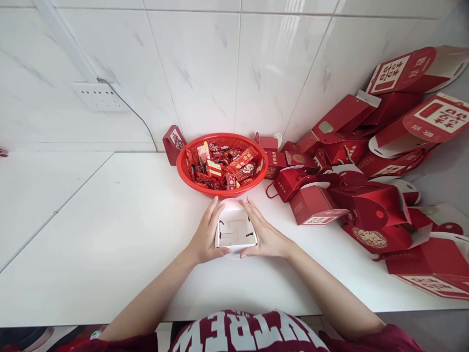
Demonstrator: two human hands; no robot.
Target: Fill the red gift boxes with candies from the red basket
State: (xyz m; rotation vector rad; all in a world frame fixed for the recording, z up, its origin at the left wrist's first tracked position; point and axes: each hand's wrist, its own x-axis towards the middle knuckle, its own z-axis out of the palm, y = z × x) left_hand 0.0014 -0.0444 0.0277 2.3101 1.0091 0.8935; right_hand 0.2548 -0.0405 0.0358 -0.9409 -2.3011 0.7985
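Observation:
Between my two hands, in the head view, is a small gift box [237,231] with its top open and its white inside facing up. The folded bottom flaps and several small dark marks show within it. My left hand [208,234] curves around the box's left wall, fingers along the side and thumb at the near edge. On the opposite wall my right hand [266,234] grips in the same way. Just beyond the box stands a red plastic basket [180,171] holding many wrapped candies [220,166], mostly red. The box's outer faces are largely hidden.
Red gift boxes [366,198], some with open lids, are piled along the right side of the white table [110,244]. A small red box [173,144] stands left of the basket. A cable [135,112] runs from the wall socket [100,97] down to the table.

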